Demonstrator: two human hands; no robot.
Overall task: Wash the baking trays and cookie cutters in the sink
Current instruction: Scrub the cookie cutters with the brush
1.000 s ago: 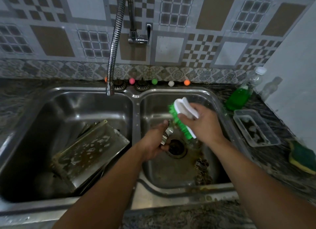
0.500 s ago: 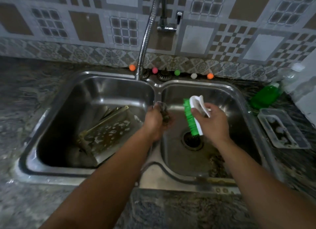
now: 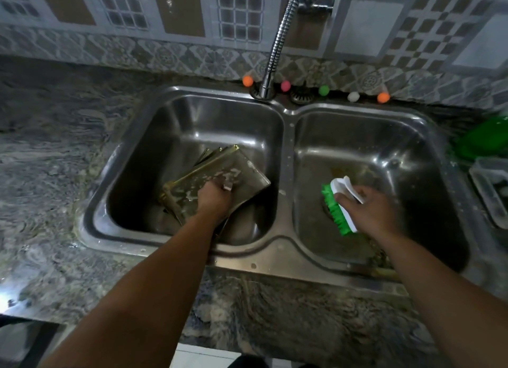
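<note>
A soapy metal baking tray [image 3: 244,169] leans tilted in the left basin of the steel double sink [image 3: 286,246], with more trays stacked under it. My left hand [image 3: 213,200] is down on the tray and pinches a small metal cookie cutter [image 3: 227,185] at its fingertips. Over the right basin near the drain, my right hand [image 3: 368,211] grips a white scrub brush with green bristles [image 3: 336,211]. Dim metal shapes [image 3: 380,255] lie at the front of the right basin, too dark to identify.
A flexible metal faucet hose [image 3: 277,43] hangs over the sink's back rim. Several small coloured balls [image 3: 324,90] line the back ledge. A green soap bottle [image 3: 483,139] and a clear plastic container [image 3: 492,191] stand on the dark stone counter at right.
My left hand carried the cookie cutter from the right basin over the divider down onto the tray in the left basin. The right hand with the brush sank slightly. The view swung left.
</note>
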